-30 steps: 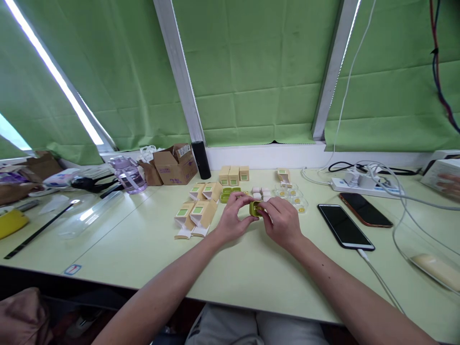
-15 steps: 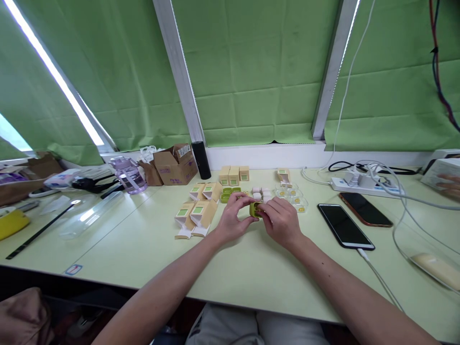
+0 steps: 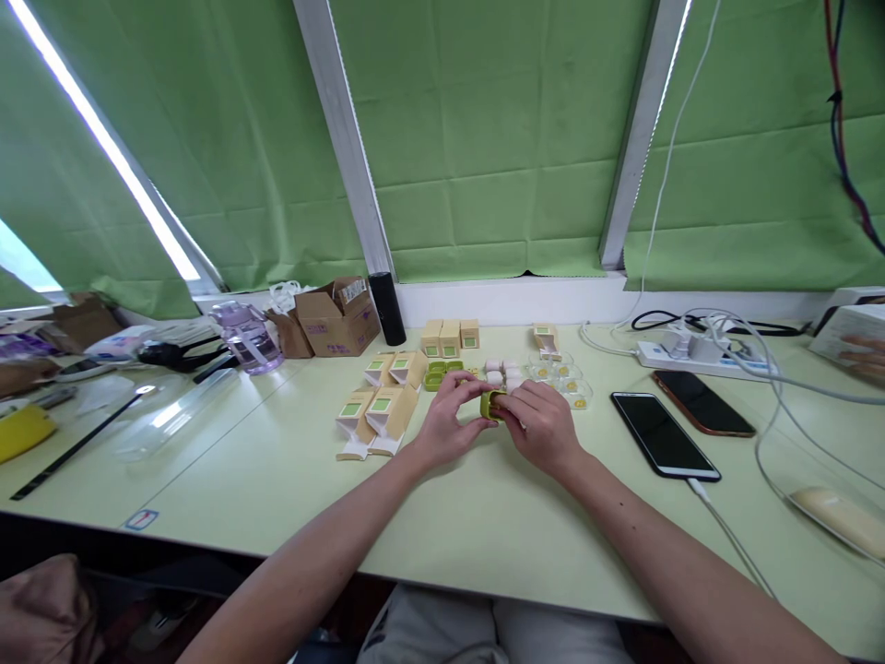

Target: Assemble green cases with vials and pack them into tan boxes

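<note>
My left hand (image 3: 451,420) is closed on a small olive-green square container (image 3: 488,406), thumb below and fingers above. The container is tipped so its open side faces right. Fingertips of my right hand (image 3: 543,424) are pressed together at that opening, partly inside; what they pinch, if anything, is hidden. Just behind my hands lie several similar green containers (image 3: 437,373), some small white-pink pieces (image 3: 494,373) and clear round cups with yellow centres (image 3: 563,373). Left of my hands stand several open tan cartons (image 3: 387,406) with green labels.
Closed tan cartons (image 3: 449,337) and one open carton (image 3: 546,339) stand at the back. Two phones (image 3: 665,433) lie on the right, beside a power strip (image 3: 705,358) and loose cables. A cardboard box (image 3: 338,318), a black cylinder (image 3: 387,309) and a purple bottle (image 3: 247,337) stand left.
My right fingertips have shifted very slightly at the container's opening. Both arms and the things on the table look otherwise the same.
</note>
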Available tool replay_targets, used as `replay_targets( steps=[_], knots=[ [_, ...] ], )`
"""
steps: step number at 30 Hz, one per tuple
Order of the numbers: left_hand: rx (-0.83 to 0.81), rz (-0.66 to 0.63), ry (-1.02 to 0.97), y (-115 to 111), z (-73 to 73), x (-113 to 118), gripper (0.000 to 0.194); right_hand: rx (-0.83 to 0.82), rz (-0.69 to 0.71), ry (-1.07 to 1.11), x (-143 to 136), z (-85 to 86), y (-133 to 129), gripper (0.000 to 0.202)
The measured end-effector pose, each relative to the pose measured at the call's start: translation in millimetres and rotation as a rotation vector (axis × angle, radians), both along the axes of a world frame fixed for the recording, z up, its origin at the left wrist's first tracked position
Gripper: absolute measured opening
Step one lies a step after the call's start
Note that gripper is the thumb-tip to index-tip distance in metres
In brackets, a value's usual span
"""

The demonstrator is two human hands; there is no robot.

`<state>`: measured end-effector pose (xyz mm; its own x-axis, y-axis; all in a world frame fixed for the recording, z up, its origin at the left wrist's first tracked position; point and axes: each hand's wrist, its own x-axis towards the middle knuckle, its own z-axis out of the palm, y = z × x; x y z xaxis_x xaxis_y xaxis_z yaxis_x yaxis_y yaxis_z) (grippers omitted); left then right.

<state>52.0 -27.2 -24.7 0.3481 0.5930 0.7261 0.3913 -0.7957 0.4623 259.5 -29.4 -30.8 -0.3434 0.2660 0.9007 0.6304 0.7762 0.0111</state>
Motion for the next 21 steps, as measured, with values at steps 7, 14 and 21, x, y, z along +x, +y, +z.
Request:
replay_targets(
  steps=[7, 14, 21],
  knots=[
    [-0.093, -0.003, -0.121, 4, 3.1, -3, 0.043, -0.039, 0.086, 0.026, 6, 4.6, -3, 0.026],
    [-0.089, 0.119, -0.086, 6, 3.3, -7, 0.044, -0.177, 0.066, 0.07, 1, -1.8, -7, 0.055],
    [-0.098, 0.069, -0.087, 1, 2.8, -1, 0.054, -0.276, 0.13, 0.097, -3, -12.2, -1, 0.06]
  ],
)
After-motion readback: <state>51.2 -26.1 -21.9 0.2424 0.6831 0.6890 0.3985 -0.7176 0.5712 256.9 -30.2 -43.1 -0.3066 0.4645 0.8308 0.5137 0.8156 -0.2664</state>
